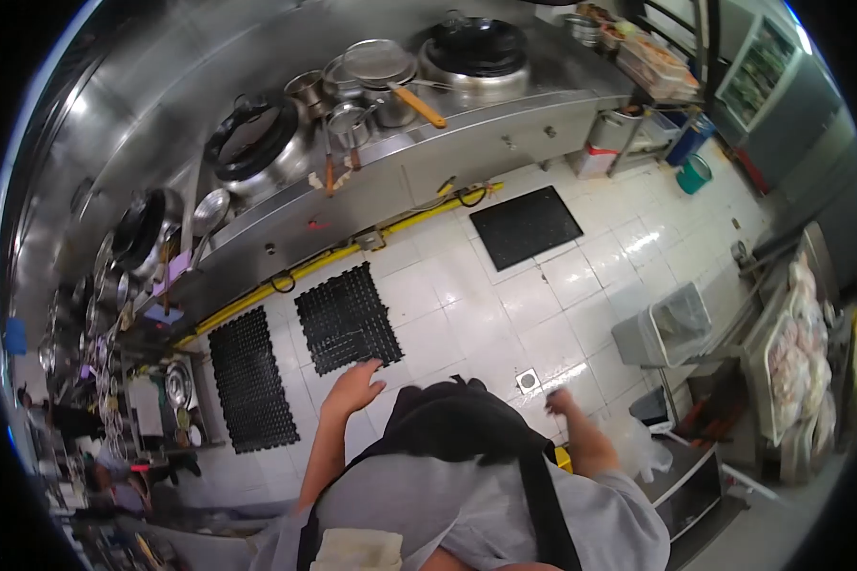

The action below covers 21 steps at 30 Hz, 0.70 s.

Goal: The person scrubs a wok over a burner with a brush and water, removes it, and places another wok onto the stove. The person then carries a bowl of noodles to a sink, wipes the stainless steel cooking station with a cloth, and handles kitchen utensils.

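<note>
Below the centre of the head view is my left hand (354,385), held in the air with its thumb apart from the fingers and nothing in it. It overlaps the lower edge of a black perforated mat (348,319) on the floor. My right hand (562,403) hangs to the right of a black apron (467,419), over the tiles near a small floor drain (528,382). Its fingers are curled and blurred, so I cannot tell whether they hold anything.
A steel counter (467,152) with woks, pans and strainers runs across the top. Other mats lie on the tiled floor (448,285). At the right stand a lined grey bin (662,333) and a tray of bagged food (786,371); a green bucket (695,174) is farther back.
</note>
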Each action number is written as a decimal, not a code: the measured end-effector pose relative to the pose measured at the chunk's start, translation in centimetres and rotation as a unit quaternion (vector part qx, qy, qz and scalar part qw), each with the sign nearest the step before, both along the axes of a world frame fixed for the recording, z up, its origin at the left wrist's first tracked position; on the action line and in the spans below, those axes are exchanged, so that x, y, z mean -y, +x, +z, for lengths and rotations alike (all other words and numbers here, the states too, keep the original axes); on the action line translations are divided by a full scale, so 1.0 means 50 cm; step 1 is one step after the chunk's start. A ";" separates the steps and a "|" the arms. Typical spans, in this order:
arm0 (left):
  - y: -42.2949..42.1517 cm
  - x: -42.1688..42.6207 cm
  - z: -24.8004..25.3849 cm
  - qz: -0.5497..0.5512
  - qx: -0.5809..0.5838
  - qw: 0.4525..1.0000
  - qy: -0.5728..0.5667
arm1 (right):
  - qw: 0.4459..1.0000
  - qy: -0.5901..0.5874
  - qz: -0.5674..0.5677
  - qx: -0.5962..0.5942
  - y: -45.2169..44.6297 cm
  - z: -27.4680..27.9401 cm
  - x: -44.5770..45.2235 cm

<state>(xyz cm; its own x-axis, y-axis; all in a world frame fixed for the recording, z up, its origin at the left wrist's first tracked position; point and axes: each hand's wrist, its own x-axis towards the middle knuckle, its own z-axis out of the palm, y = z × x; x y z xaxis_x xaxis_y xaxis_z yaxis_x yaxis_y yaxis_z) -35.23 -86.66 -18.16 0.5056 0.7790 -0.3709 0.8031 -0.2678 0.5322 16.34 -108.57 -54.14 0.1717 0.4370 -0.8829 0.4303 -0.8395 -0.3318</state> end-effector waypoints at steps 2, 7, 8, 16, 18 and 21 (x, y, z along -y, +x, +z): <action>0.021 -0.034 -0.010 0.010 0.003 1.000 0.020 | 0.956 0.179 0.194 0.125 0.099 -0.015 -0.198; 0.097 -0.171 -0.017 0.028 0.075 0.996 -0.038 | 0.914 0.357 -0.173 -0.085 0.046 0.329 -0.570; 0.104 -0.209 -0.033 0.026 0.090 0.994 -0.051 | 0.916 0.356 -0.168 -0.081 0.030 0.365 -0.609; 0.126 -0.669 -0.239 0.126 0.141 0.974 0.123 | 0.983 0.158 0.053 0.076 0.077 0.106 -0.485; 0.135 -0.807 -0.270 0.227 0.142 0.956 0.119 | 0.995 0.088 0.006 0.038 0.077 0.222 -0.405; 0.139 -0.964 -0.273 0.292 0.082 0.906 0.296 | 0.989 -0.009 -0.146 0.003 0.094 0.311 -0.323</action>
<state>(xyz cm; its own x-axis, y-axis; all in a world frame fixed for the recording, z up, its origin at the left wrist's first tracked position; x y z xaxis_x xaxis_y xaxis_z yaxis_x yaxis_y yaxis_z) -28.28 -38.47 -31.79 -0.0471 0.9694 0.2411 0.8228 -0.0993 0.5597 21.03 -92.42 -38.58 0.2938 0.3516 -0.8889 0.1710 -0.9342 -0.3130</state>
